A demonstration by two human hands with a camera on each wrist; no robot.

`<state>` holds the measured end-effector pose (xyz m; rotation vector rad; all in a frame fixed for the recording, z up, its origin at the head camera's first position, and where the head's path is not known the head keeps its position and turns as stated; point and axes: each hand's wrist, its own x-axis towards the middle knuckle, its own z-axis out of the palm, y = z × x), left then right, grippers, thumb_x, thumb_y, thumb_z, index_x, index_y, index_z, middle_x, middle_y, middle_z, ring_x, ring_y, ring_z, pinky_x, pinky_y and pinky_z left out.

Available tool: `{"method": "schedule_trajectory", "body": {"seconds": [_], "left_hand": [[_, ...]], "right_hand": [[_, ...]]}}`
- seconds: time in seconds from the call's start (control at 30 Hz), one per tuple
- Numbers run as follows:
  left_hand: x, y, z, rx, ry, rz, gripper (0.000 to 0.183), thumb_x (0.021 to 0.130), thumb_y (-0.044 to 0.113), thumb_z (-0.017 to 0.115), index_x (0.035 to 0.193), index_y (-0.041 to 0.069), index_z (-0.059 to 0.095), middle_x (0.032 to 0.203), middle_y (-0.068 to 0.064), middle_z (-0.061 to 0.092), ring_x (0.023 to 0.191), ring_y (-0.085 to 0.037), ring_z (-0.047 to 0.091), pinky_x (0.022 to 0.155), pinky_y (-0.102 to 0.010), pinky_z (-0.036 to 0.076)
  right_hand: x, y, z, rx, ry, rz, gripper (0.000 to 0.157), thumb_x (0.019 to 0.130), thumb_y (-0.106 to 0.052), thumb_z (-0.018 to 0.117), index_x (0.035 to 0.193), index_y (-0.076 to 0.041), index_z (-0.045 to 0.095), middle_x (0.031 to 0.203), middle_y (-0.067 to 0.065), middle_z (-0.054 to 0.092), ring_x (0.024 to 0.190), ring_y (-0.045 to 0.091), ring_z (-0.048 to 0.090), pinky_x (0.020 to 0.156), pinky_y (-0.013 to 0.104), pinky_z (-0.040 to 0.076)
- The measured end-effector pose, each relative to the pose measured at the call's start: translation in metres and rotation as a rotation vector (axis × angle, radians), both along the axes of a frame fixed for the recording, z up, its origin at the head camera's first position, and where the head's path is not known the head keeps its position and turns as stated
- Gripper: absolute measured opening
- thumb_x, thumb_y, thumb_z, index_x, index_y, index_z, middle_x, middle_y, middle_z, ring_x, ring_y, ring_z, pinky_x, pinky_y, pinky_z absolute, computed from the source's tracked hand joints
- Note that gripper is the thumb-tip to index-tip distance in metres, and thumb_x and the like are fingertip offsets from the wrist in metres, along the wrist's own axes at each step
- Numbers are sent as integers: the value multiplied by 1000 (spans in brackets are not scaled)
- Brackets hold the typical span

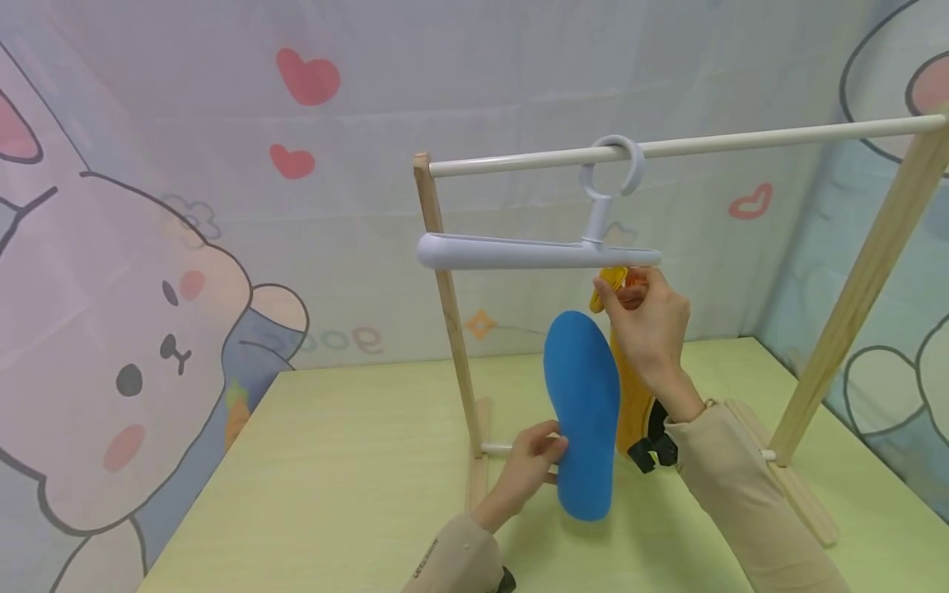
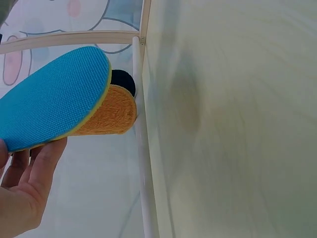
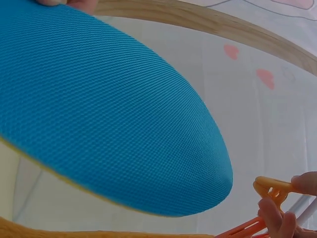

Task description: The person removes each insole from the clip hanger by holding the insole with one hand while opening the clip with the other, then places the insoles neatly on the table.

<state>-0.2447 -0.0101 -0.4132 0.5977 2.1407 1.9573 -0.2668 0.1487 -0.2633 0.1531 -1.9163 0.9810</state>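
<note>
My left hand (image 1: 525, 463) holds a blue insole (image 1: 582, 403) by its left edge, thumb in front and fingers behind. The insole stands upright, textured blue face towards me, with a thin yellow edge in the left wrist view. Above it, my right hand (image 1: 652, 321) pinches a yellow clip (image 1: 610, 288) just below the bar of a white hanger (image 1: 519, 253). The insole's top is apart from that clip. Behind hangs an orange-brown insole (image 2: 109, 111), near an orange-red clip (image 3: 242, 229) beside my right fingers. Partly hidden behind it is a dark rounded piece (image 2: 124, 82).
The hanger hooks over a white rod (image 1: 778, 138) between wooden posts (image 1: 853, 305). The rack stands on a pale yellow table (image 1: 334, 461), with a lower white bar (image 2: 143, 163) near the tabletop. A printed cloth (image 1: 222, 99) hangs behind.
</note>
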Motion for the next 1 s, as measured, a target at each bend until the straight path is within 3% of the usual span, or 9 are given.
{"method": "schedule_trajectory", "body": {"seconds": [0.3, 0.5, 0.8, 1.0], "left_hand": [[9, -10, 10, -19, -18, 3, 25, 92, 9, 50, 116, 6, 56, 104, -25, 63, 84, -30, 66, 59, -38, 55], [9, -21, 10, -10, -78, 6, 34, 92, 14, 51, 125, 12, 50, 108, -23, 62, 88, -30, 65, 60, -38, 55], [16, -38, 22, 6, -103, -31, 39, 91, 21, 53, 128, 12, 48, 113, -23, 60, 91, -31, 65, 62, -40, 55], [25, -50, 35, 6, -95, -51, 40, 89, 22, 56, 126, 10, 49, 112, -23, 61, 90, -29, 66, 62, -39, 55]], "right_hand": [[-1, -1, -3, -17, -15, -22, 42, 80, -22, 68, 101, 11, 57, 78, 24, 67, 69, 33, 66, 59, 41, 50], [-1, -1, -5, -8, -5, -43, 43, 80, -22, 68, 103, 11, 57, 77, 24, 67, 67, 33, 66, 56, 35, 50], [0, 2, -7, -6, -16, -50, 44, 79, -21, 69, 105, 11, 56, 79, 24, 68, 67, 34, 66, 60, 43, 52], [2, 3, -9, -1, -16, -47, 44, 79, -20, 69, 107, 11, 56, 81, 23, 68, 67, 33, 66, 59, 41, 52]]}}
